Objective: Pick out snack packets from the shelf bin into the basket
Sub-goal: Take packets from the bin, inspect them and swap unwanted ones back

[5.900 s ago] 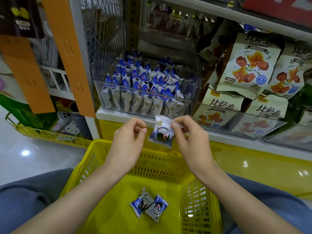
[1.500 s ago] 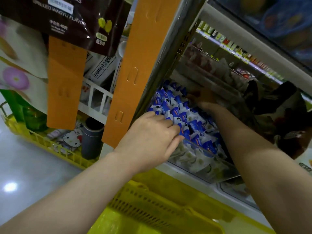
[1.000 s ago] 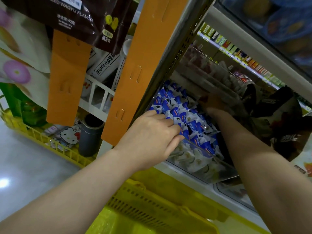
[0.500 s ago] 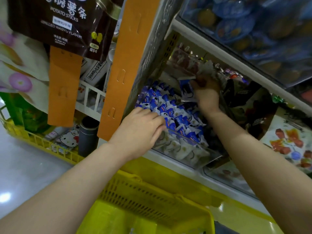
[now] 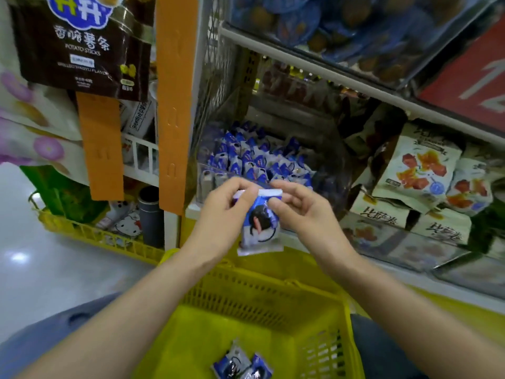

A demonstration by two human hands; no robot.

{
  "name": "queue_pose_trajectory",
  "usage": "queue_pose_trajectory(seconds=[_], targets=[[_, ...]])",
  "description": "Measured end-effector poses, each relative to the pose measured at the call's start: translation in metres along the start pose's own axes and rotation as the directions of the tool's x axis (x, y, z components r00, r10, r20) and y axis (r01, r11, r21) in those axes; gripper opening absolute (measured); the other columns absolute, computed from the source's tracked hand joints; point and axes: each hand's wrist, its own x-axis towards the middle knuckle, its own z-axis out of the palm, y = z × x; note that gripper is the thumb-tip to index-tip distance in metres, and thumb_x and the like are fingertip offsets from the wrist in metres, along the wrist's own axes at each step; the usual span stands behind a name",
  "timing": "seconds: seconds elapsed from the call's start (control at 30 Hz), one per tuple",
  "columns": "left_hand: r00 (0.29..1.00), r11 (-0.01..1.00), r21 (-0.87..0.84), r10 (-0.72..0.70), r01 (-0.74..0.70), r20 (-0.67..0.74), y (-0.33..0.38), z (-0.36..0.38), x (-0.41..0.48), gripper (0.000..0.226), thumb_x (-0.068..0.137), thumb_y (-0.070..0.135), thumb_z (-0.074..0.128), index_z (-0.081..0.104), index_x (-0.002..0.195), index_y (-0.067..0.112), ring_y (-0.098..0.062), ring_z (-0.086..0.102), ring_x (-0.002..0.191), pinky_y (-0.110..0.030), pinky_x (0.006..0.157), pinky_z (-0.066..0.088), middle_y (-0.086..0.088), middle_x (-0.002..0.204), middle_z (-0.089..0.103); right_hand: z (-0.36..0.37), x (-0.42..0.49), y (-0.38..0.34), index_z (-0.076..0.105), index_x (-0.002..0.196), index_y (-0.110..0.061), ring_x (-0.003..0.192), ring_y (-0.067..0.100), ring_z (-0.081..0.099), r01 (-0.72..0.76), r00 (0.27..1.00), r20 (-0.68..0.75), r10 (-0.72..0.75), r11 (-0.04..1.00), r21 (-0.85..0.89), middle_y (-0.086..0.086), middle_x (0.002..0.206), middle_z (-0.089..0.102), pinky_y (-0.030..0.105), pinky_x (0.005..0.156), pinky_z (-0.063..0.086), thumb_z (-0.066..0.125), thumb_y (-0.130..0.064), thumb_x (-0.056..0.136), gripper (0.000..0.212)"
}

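A shopper's left hand [image 5: 221, 214] and right hand [image 5: 303, 214] pinched a snack packet [image 5: 259, 228] by its top seal, thumb against forefinger at either corner, the other fingers of the right hand loosely spread. The packet hung below the fingertips, over the yellow basket [image 5: 259, 296], where at least two matching packets [image 5: 241, 365] lay on the floor well beneath the hands. Just behind the fingers stood the clear shelf bin [image 5: 210, 181], packed with more of the same. The pouch looked light and soft, its thin glossy film likely to slip and crumple. The flat crimped seal seemed the surest place to take hold, sparing whatever brittle snack lay inside. It was blue and white, printed with a dark round biscuit, with white sealed strips top and bottom.
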Motion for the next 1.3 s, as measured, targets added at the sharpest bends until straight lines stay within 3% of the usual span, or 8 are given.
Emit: queue_pose_trajectory(seconds=[0.23, 0.4, 0.57, 0.77, 0.93, 1.07, 1.23, 1.3], targets=[[0.993, 0.946, 0.302, -0.118, 0.114, -0.006, -0.028, 0.01, -0.025, 0.02, 0.092, 0.015, 0.053, 0.054, 0.073, 0.02, 0.003, 0.047, 0.054, -0.015, 0.052, 0.035, 0.005, 0.062, 0.054, 0.012, -0.029, 0.041, 0.063, 0.078, -0.004, 0.056, 0.0, 0.06, -0.152, 0.988, -0.005, 0.154, 0.981, 0.12, 0.005, 0.069, 0.064, 0.016, 0.055, 0.052, 0.062, -0.002, 0.084, 0.006], [0.876, 0.876, 0.031, -0.48, 0.481, -0.039, -0.04, 0.015, -0.036, 0.021, 0.092, 0.028, 0.053, 0.059, 0.075, 0.017, -0.015, 0.061, 0.067, -0.025, 0.059, 0.046, -0.003, 0.07, 0.065, 0.015, -0.039, 0.067, 0.062, 0.069, -0.026, 0.067, 0.005, 0.062, -0.01, 0.994, -0.111, -0.004, 0.992, -0.126, -0.01, 0.067, 0.066, 0.025, 0.065, 0.052, 0.068, -0.011, 0.082, 0.021], [0.777, 0.779, -0.03, -0.62, 0.626, 0.113, -0.046, 0.014, -0.053, 0.026, 0.09, 0.029, 0.055, 0.06, 0.099, 0.006, -0.018, 0.068, 0.081, -0.033, 0.073, 0.055, -0.009, 0.091, 0.071, 0.02, -0.046, 0.084, 0.058, 0.074, -0.022, 0.068, 0.01, 0.06, -0.079, 0.971, -0.233, 0.063, 0.995, -0.063, -0.004, 0.073, 0.065, 0.031, 0.065, 0.052, 0.062, -0.012, 0.086, 0.017], [0.841, 0.841, -0.004, -0.541, 0.541, 0.026, -0.054, 0.003, -0.066, 0.015, 0.087, 0.001, 0.057, 0.056, 0.103, 0.003, -0.005, 0.065, 0.063, -0.018, 0.057, 0.054, -0.013, 0.095, 0.066, 0.015, -0.043, 0.088, 0.049, 0.093, -0.008, 0.07, 0.012, 0.062, -0.371, 0.89, -0.134, 0.435, 0.865, 0.338, 0.017, 0.098, 0.06, 0.016, 0.055, 0.054, 0.052, -0.004, 0.091, 0.005], [0.894, 0.882, 0.157, -0.426, 0.445, -0.141, -0.067, -0.02, -0.064, 0.021, 0.091, 0.004, 0.053, 0.055, 0.071, 0.01, 0.002, 0.056, 0.052, -0.018, 0.054, 0.05, -0.003, 0.067, 0.057, 0.028, -0.059, 0.095, 0.04, 0.121, 0.002, 0.072, 0.012, 0.059, -0.565, 0.821, 0.199, 0.535, 0.811, 0.152, 0.01, 0.092, 0.058, 0.019, 0.063, 0.053, 0.056, 0.003, 0.087, 0.038], [0.95, 0.844, 0.451, -0.312, 0.289, -0.025, -0.076, -0.029, -0.072, 0.02, 0.09, 0.01, 0.056, 0.055, 0.07, 0.01, -0.015, 0.051, 0.063, -0.034, 0.062, 0.042, -0.001, 0.063, 0.054, 0.036, -0.062, 0.102, 0.036, 0.133, -0.017, 0.109, 0.006, 0.049, -0.251, 0.915, 0.214, 0.342, 0.898, -0.361, -0.008, 0.115, 0.048, 0.023, 0.093, 0.04, 0.065, -0.02, 0.085, 0.056], [0.95, 0.81, 0.552, -0.298, 0.2, 0.094, -0.077, -0.026, -0.081, 0.02, 0.09, 0.022, 0.057, 0.054, 0.071, 0.018, -0.009, 0.044, 0.055, -0.034, 0.055, 0.035, 0.005, 0.056, 0.05, 0.043, -0.059, 0.1, 0.066, 0.087, -0.023, 0.079, -0.004, 0.059, -0.077, 0.976, 0.178, 0.126, 0.963, -0.259, -0.013, 0.083, 0.066, 0.012, 0.072, 0.044, 0.064, -0.023, 0.085, 0.002], [0.946, 0.824, 0.526, -0.306, 0.209, 0.104, -0.075, -0.026, -0.08, 0.02, 0.09, 0.023, 0.057, 0.054, 0.071, 0.018, -0.011, 0.043, 0.056, -0.035, 0.055, 0.035, 0.003, 0.057, 0.049, 0.044, -0.058, 0.1, 0.065, 0.077, -0.024, 0.073, -0.002, 0.059, -0.046, 0.985, 0.151, 0.088, 0.964, -0.263, -0.012, 0.075, 0.066, 0.011, 0.066, 0.042, 0.066, -0.021, 0.083, 0.007]])
